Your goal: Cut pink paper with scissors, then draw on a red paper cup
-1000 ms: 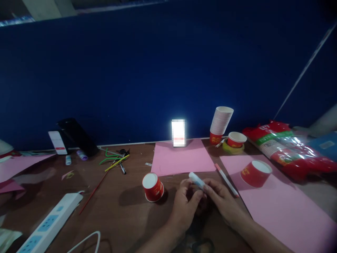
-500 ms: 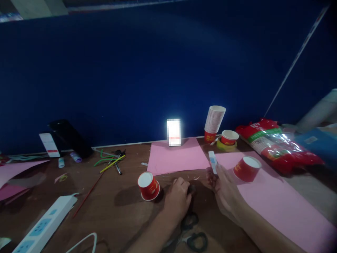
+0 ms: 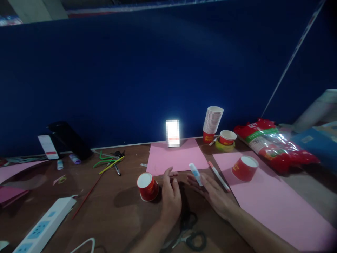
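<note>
My right hand (image 3: 214,195) holds a white glue stick (image 3: 195,174) with a blue label between thumb and fingers, tilted up to the left. My left hand (image 3: 171,196) is open with its fingers loosely apart and nothing in it, just right of an upside-down red paper cup (image 3: 147,187). Below the two hands lies a pair of black-handled scissors (image 3: 193,233), partly in shadow. A white marker with red ends (image 3: 219,176) rests by the right hand, along the edge of the pink paper (image 3: 265,196). Another red cup (image 3: 245,169) stands upside down on that paper.
At the back are a pink sheet (image 3: 176,158), a bright phone (image 3: 173,133), a cup stack (image 3: 212,121) and a tape roll (image 3: 225,144) with a cup in it. A red bag (image 3: 276,144) lies right; a power strip (image 3: 43,225) and pipe cleaners (image 3: 112,164) lie left.
My left hand has turned and opened from its curled pose on the table. My right hand has moved left with the glue stick, and the marker beside it now shows.
</note>
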### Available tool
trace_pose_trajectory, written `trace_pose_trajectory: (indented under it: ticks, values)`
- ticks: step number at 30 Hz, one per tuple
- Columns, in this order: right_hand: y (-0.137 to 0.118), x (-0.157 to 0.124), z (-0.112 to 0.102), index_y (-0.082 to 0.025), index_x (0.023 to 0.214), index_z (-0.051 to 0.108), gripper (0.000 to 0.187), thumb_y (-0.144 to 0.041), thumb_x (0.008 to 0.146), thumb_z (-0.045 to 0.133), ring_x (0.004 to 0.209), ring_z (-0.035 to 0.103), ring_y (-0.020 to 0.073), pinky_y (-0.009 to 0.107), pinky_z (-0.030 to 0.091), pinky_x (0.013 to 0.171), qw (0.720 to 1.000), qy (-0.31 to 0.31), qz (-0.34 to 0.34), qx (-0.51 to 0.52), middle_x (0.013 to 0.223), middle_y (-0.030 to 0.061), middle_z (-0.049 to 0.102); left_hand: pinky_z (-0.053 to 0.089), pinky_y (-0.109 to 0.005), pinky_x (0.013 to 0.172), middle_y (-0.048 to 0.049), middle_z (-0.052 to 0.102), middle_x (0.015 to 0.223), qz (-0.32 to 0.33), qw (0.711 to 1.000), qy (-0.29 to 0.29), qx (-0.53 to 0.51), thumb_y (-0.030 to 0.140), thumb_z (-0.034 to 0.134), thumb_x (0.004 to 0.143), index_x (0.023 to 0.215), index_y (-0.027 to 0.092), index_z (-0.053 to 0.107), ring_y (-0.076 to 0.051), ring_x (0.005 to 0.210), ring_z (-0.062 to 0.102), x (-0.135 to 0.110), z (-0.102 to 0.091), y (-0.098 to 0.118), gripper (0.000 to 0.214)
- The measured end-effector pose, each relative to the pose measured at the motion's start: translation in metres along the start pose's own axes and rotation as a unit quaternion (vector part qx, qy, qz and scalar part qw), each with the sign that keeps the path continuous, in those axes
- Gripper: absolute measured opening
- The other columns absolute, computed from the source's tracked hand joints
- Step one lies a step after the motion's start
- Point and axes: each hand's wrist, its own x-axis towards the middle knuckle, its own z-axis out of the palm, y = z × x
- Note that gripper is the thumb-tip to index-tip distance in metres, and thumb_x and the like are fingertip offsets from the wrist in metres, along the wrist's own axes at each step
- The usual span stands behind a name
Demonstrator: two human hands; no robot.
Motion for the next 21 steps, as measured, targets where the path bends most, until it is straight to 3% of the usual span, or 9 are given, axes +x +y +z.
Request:
trace_pose_trajectory:
  ticks: [4, 7, 11, 14, 17, 19, 21]
  values:
    - [0.001, 0.009, -0.02, -0.03, 0.105, 0.068, 0.035, -0.054, 0.084, 0.053, 0.106, 0.061, 0.0239, 0.041, 0.05, 0.09, 0.994, 0.069, -0.027, -0.076, 0.103, 0.0024, 0.071, 0.044, -0.038, 0.089, -0.0108, 0.057, 0.111, -0.016, 0.999, -0.03, -0.014, 0.027, 0.035, 0.093, 0.13, 0.019, 0.038, -0.019, 0.095, 0.059, -0.002, 0.003, -0.003, 0.038]
    - [-0.005, 0.014, -0.028, -0.028, 0.108, 0.067, 0.037, -0.053, 0.084, 0.053, 0.109, 0.058, 0.0248, 0.043, 0.043, 0.1, 0.986, 0.102, -0.055, -0.118, 0.104, 0.0026, 0.069, 0.045, -0.037, 0.087, -0.0102, 0.059, 0.108, 0.01, 0.999, -0.032, -0.012, 0.026, 0.038, 0.093, 0.129, 0.019, 0.038, -0.018, 0.092, 0.058, -0.003, 0.004, -0.002, 0.038]
    - [-0.016, 0.008, -0.019, -0.023, 0.108, 0.064, 0.038, -0.052, 0.088, 0.049, 0.099, 0.06, 0.0222, 0.042, 0.043, 0.098, 0.983, 0.075, -0.084, -0.148, 0.105, 0.0042, 0.067, 0.046, -0.034, 0.086, -0.0097, 0.057, 0.11, 0.04, 0.999, 0.004, -0.022, 0.026, 0.043, 0.091, 0.127, 0.02, 0.041, -0.017, 0.094, 0.056, -0.005, -0.002, 0.016, 0.037]
    - [-0.023, -0.001, -0.007, -0.021, 0.099, 0.062, 0.036, -0.052, 0.089, 0.048, 0.08, 0.061, 0.0177, 0.034, 0.051, 0.079, 0.985, 0.033, -0.084, -0.146, 0.097, 0.0048, 0.065, 0.045, -0.034, 0.088, -0.0097, 0.056, 0.112, 0.107, 0.992, 0.072, -0.017, 0.025, 0.048, 0.089, 0.124, 0.021, 0.044, -0.018, 0.099, 0.056, -0.003, -0.014, 0.035, 0.035]
    - [-0.026, -0.006, -0.001, -0.02, 0.092, 0.06, 0.036, -0.054, 0.086, 0.051, 0.069, 0.057, 0.0144, 0.028, 0.051, 0.065, 0.989, 0.022, -0.082, -0.122, 0.087, 0.0033, 0.063, 0.043, -0.04, 0.096, -0.0113, 0.051, 0.121, 0.167, 0.973, 0.159, 0.021, 0.026, 0.057, 0.083, 0.125, 0.021, 0.043, -0.022, 0.109, 0.053, 0.003, -0.033, 0.045, 0.045]
    - [-0.026, -0.005, -0.001, -0.019, 0.09, 0.059, 0.036, -0.054, 0.085, 0.053, 0.067, 0.056, 0.0132, 0.026, 0.049, 0.062, 0.991, 0.024, -0.082, -0.102, 0.082, 0.0019, 0.062, 0.04, -0.043, 0.1, -0.0128, 0.047, 0.126, 0.191, 0.953, 0.229, 0.054, 0.03, 0.063, 0.078, 0.13, 0.02, 0.039, -0.025, 0.116, 0.048, 0.007, -0.048, 0.041, 0.058]
    - [-0.024, -0.003, -0.003, -0.019, 0.09, 0.059, 0.035, -0.054, 0.085, 0.053, 0.068, 0.056, 0.0133, 0.025, 0.048, 0.061, 0.993, 0.03, -0.078, -0.087, 0.08, 0.0015, 0.063, 0.035, -0.047, 0.105, -0.0148, 0.04, 0.135, 0.158, 0.95, 0.251, 0.094, 0.034, 0.071, 0.07, 0.135, 0.02, 0.031, -0.029, 0.125, 0.041, 0.009, -0.062, 0.029, 0.078]
